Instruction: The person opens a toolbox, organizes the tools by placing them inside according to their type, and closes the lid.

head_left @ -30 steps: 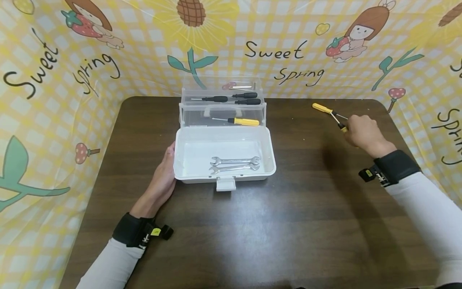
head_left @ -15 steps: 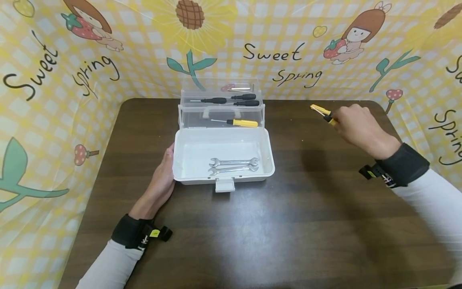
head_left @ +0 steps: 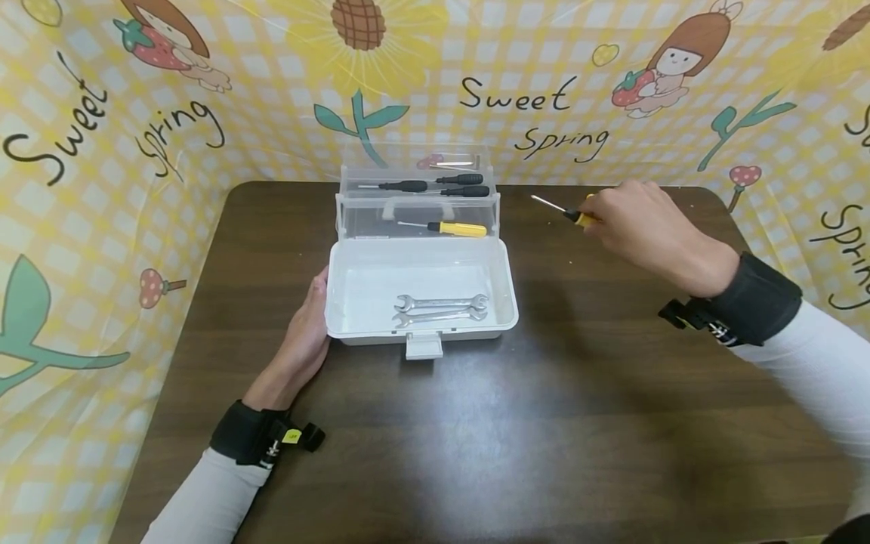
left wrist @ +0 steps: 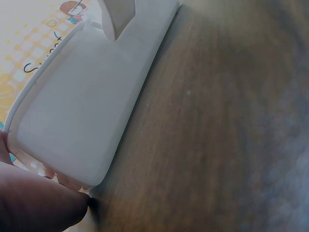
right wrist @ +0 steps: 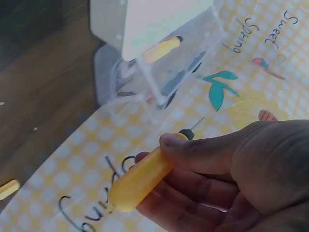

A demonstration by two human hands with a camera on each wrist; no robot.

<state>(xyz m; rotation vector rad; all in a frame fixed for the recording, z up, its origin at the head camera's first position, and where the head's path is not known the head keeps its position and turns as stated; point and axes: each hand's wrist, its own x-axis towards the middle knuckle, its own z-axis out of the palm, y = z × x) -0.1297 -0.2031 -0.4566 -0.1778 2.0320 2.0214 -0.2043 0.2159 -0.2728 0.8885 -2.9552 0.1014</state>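
yellow screwdriver (right wrist: 144,177) pinched in right hand (head_left: 649,230), right of white toolbox (head_left: 365,283), left hand (head_left: 304,332) relaxed against its left side

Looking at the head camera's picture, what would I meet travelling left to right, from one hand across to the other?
Left hand → white toolbox → yellow-handled screwdriver pointing toward the box → right hand that holds it.
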